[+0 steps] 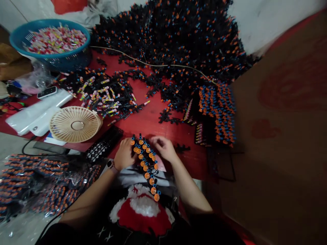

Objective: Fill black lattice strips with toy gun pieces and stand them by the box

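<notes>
Two rows of small black pieces with orange discs and blue tips point(145, 167) run from the red table's front edge down over my lap. My left hand point(125, 154), with a watch on its wrist, is wrapped against the left side of the upper rows. On their other side my right hand point(163, 148) has its fingers curled near the top of the rows; its fingertips are dim, and whether they hold a piece cannot be made out. A loose black piece point(182, 147) lies to the right of my right hand.
Black pieces point(166, 30) are heaped at the back of the red table point(150, 115). A blue basket point(63, 56) of wrapped items stands back left, a round fan point(75, 124) nearer. Stacked rows point(217, 112) lie right, beside a large brown cardboard sheet point(276, 136). Bagged pieces point(33, 180) are lower left.
</notes>
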`<action>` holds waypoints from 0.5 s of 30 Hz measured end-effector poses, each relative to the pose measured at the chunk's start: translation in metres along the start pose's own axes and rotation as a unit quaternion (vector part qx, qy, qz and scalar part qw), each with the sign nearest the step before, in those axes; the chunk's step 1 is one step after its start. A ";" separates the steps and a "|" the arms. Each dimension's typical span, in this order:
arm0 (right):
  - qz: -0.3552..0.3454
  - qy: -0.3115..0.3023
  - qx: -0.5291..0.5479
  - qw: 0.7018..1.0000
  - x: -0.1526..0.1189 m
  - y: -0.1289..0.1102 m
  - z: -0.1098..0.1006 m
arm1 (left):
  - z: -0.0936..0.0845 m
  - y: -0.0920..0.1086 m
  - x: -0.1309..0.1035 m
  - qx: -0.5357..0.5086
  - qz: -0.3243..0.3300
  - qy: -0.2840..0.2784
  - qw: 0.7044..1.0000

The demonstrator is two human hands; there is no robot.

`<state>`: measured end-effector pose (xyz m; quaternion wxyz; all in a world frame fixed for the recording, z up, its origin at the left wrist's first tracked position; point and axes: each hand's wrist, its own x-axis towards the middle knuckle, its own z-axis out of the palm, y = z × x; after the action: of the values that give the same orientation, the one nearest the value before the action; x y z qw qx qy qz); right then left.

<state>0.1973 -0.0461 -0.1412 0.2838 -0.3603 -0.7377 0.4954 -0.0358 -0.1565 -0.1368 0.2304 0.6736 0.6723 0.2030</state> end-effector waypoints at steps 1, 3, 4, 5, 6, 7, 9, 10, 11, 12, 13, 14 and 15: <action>-0.015 0.031 -0.025 0.999 0.024 -0.001 0.002 | 0.000 0.000 0.000 -0.006 0.005 0.003 1.000; -0.048 0.057 -0.110 0.991 0.078 -0.004 0.012 | -0.001 0.000 -0.002 -0.014 0.011 0.008 1.000; -0.056 0.053 -0.155 0.985 0.105 -0.006 0.019 | -0.002 0.001 -0.002 -0.016 0.010 0.012 1.000; -0.056 0.040 -0.199 0.978 0.131 -0.009 0.026 | -0.002 0.001 -0.003 -0.018 0.009 0.016 1.000; -0.044 0.026 -0.238 0.970 0.154 -0.011 0.033 | -0.002 0.000 -0.004 -0.021 0.008 0.020 1.000; -0.027 0.009 -0.270 0.962 0.174 -0.014 0.038 | -0.001 0.000 -0.005 -0.023 0.004 0.027 0.999; -0.001 -0.030 -0.313 0.949 0.202 -0.019 0.047 | 0.002 -0.002 -0.006 -0.027 0.002 0.038 0.999; 0.004 -0.047 -0.326 0.944 0.210 -0.021 0.050 | 0.003 -0.004 -0.006 -0.026 0.001 0.046 0.999; 0.002 -0.059 -0.337 0.940 0.213 -0.023 0.052 | 0.005 -0.006 -0.006 -0.023 0.004 0.049 0.999; -0.002 -0.064 -0.348 0.935 0.213 -0.023 0.054 | 0.007 -0.007 -0.006 -0.019 0.007 0.054 0.998; -0.007 -0.062 -0.361 0.931 0.211 -0.024 0.056 | 0.008 -0.008 -0.006 -0.015 0.009 0.057 0.998; -0.010 -0.056 -0.375 0.925 0.205 -0.024 0.058 | 0.010 -0.009 -0.006 -0.010 0.011 0.059 0.998; -0.014 -0.050 -0.390 0.919 0.198 -0.024 0.059 | 0.010 -0.010 -0.006 -0.005 0.012 0.059 0.998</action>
<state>0.0308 0.0779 -0.1266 0.0909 -0.4070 -0.8905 0.1819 -0.0380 -0.1630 -0.1510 0.1912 0.6672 0.6758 0.2482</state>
